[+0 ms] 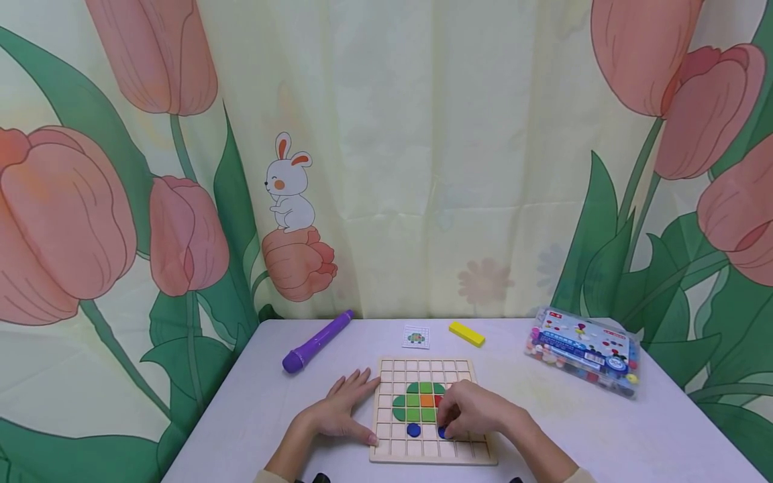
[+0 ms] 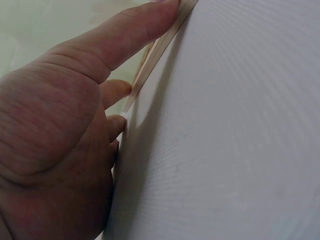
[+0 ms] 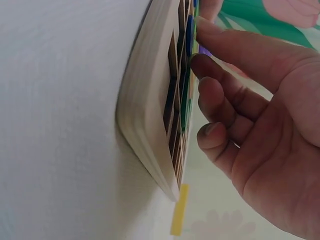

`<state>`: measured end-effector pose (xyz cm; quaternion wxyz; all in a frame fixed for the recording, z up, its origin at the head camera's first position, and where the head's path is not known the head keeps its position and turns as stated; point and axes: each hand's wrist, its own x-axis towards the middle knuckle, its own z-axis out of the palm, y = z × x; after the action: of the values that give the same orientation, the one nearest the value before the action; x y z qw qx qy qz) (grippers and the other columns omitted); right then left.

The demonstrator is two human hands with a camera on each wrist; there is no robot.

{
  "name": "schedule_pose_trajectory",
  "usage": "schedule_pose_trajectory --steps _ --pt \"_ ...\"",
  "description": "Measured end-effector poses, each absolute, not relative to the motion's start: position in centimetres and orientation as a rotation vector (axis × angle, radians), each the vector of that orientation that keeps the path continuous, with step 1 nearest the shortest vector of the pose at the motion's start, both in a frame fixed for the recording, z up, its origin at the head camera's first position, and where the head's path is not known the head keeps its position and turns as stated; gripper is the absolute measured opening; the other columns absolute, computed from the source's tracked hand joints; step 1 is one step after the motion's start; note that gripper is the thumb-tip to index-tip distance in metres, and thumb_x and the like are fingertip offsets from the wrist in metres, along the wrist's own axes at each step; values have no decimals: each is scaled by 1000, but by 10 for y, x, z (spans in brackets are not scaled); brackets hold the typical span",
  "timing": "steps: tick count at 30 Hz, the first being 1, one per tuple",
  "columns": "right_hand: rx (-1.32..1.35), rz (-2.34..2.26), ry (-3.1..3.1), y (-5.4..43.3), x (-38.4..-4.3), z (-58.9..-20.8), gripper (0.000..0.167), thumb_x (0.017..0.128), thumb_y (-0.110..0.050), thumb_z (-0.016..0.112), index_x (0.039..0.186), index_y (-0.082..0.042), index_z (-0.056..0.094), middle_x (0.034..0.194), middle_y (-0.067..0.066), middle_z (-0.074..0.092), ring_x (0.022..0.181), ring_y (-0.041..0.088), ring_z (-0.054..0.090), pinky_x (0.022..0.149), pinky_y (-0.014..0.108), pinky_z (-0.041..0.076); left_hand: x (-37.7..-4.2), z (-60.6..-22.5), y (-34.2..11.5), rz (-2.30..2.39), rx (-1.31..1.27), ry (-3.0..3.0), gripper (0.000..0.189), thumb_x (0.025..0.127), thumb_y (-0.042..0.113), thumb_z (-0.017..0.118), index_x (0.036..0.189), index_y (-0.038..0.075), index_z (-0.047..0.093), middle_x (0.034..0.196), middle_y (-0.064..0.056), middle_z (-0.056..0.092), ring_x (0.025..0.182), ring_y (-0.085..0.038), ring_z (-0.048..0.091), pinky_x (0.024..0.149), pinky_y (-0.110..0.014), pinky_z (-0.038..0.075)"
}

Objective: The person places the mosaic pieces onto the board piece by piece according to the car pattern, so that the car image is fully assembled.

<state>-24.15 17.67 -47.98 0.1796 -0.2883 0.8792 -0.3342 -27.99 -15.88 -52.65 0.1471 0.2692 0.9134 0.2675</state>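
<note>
A wooden grid board (image 1: 433, 460) lies on the table, with green tiles (image 1: 413, 400), an orange tile (image 1: 427, 400) and a partly covered red tile (image 1: 438, 400) in its cells. Below them sits a round blue piece (image 1: 413, 430). My right hand (image 1: 474, 408) is over the board's right half, pinching a second blue piece (image 1: 443, 433) between thumb and index finger; the hand covers part of it. With fingers spread, my left hand (image 1: 339, 410) rests at the board's left edge. Its thumb touches the wooden side in the left wrist view.
Behind the board lie a small pattern card (image 1: 416, 337) and a yellow bar (image 1: 467, 334). A purple microphone-shaped object (image 1: 317, 342) is at the back left. At the right sits a clear box (image 1: 582, 350) of colourful pieces. A tulip-print curtain (image 1: 386, 168) hangs behind the table.
</note>
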Motion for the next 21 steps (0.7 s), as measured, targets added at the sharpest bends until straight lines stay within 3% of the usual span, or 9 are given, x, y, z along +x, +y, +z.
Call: schedule_pose_trajectory --steps 16,21 --pt "-823 -846 2590 172 -238 -479 12 82 -11 87 80 -19 78 72 -13 65 67 1 53 64 20 47 -279 -525 -160 771 765 2611 116 71 68 85 165 29 30 176 -8 14 164 -34 2 129 -64 -2" --pt "-831 -883 2578 178 -242 -479 8 84 -18 87 86 -20 79 75 -13 66 69 3 54 64 20 46 -280 -525 -160 776 780 2611 116 72 66 85 166 27 29 176 -10 14 164 -35 3 129 -64 -2"
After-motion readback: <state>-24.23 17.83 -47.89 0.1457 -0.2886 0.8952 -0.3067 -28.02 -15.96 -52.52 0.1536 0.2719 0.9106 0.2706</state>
